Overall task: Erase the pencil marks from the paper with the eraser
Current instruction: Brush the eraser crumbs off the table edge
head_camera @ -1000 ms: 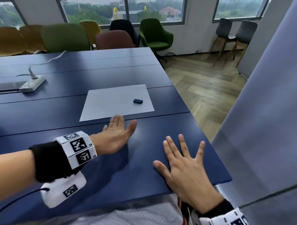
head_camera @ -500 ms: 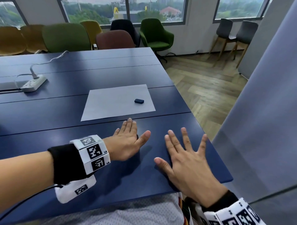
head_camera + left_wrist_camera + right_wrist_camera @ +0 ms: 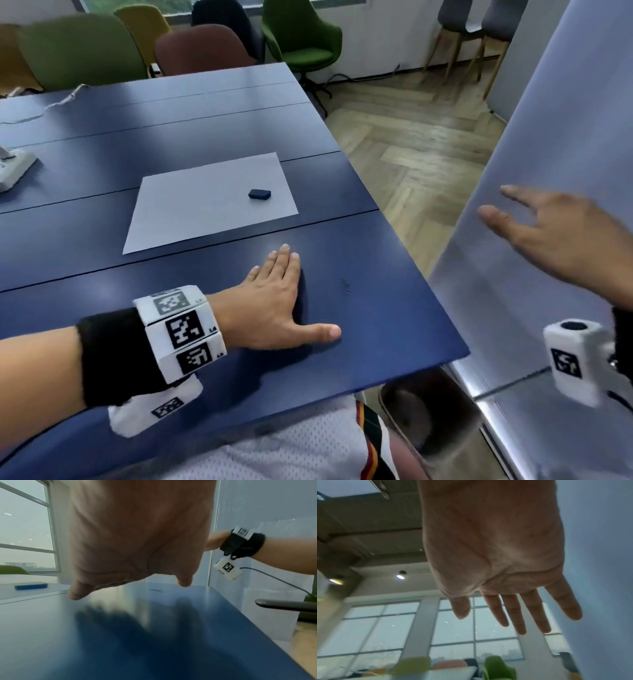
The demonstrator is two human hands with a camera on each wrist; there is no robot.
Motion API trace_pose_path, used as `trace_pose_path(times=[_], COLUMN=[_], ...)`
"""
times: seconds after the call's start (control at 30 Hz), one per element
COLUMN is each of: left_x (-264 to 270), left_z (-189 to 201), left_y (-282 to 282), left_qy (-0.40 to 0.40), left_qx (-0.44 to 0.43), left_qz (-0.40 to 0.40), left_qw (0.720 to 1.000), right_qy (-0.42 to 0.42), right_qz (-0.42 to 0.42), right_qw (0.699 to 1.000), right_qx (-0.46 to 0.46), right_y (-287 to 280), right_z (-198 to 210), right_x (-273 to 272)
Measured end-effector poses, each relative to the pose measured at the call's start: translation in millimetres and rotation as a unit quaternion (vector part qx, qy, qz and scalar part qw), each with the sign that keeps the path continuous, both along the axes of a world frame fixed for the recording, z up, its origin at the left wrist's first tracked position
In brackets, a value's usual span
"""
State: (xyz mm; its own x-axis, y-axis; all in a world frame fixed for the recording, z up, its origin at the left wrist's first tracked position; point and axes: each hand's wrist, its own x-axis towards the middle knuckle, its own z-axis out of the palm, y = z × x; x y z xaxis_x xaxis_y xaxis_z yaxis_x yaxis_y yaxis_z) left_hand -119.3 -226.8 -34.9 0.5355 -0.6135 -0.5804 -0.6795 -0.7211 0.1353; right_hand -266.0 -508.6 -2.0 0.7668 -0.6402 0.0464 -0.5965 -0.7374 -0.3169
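Observation:
A white sheet of paper (image 3: 209, 200) lies flat on the dark blue table (image 3: 376, 308). A small dark eraser (image 3: 259, 194) rests on the sheet's right part; it also shows low at the left in the left wrist view as the eraser (image 3: 30, 585). No pencil marks can be made out on the paper. My left hand (image 3: 274, 305) lies flat on the table just short of the paper, fingers straight, thumb out to the right. My right hand (image 3: 555, 236) is raised in the air off the table's right edge, fingers spread and holding nothing, seen too as the right hand (image 3: 513, 601).
A grey partition panel (image 3: 548, 120) stands close along the right. A white power strip (image 3: 13, 168) sits at the table's left. Several coloured chairs (image 3: 202, 51) line the far end. A faint scuff (image 3: 346, 286) marks the tabletop near my left thumb.
My right hand has lifted off the table and swung out to the right, beside the partition. My left hand slid rightward along the table. The view shifted closer and lower.

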Motion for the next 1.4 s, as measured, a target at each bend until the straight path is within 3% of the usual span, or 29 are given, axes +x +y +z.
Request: trace_pose_path(times=[0.07,0.17,0.3,0.4,0.67,0.73,0.9,1.03,1.17,1.4], left_x=[5,14,18,20,19,20,18,15,13,7], left_z=[-1,-6,-11,-13,-23,-26,-33,-32,-26,-10], left_y=[-5,-7,-5,-7,0,1,5,2,-4,-3], left_qy=[-0.002,-0.009,-0.011,-0.012,-0.025,-0.013,-0.006,-0.018,-0.004,0.045], left_qx=[0.027,0.050,0.047,0.052,-0.038,-0.054,-0.072,-0.084,-0.018,0.007], left_qz=[-0.017,-0.041,-0.038,-0.022,0.023,0.040,0.045,0.026,0.029,-0.011], left_qw=[0.999,0.998,0.998,0.998,0.999,0.998,0.996,0.996,0.999,0.999], right_qy=[0.003,0.076,0.233,0.318,0.336,0.355,0.348,0.359,0.338,0.166], right_qz=[-0.024,-0.021,0.019,0.017,-0.060,-0.061,-0.089,-0.105,-0.035,0.021], right_qw=[1.000,0.993,0.948,0.922,0.896,0.884,0.897,0.889,0.886,0.926], right_qx=[0.016,0.091,0.216,0.220,0.285,0.297,0.258,0.263,0.316,0.338], right_y=[-44,-88,-97,-86,-68,-75,-62,-60,-62,-83], right_z=[-33,-120,-241,-310,-433,-482,-466,-470,-468,-340], right_x=[3,8,4,-2,-31,-43,-44,-52,-48,-9])
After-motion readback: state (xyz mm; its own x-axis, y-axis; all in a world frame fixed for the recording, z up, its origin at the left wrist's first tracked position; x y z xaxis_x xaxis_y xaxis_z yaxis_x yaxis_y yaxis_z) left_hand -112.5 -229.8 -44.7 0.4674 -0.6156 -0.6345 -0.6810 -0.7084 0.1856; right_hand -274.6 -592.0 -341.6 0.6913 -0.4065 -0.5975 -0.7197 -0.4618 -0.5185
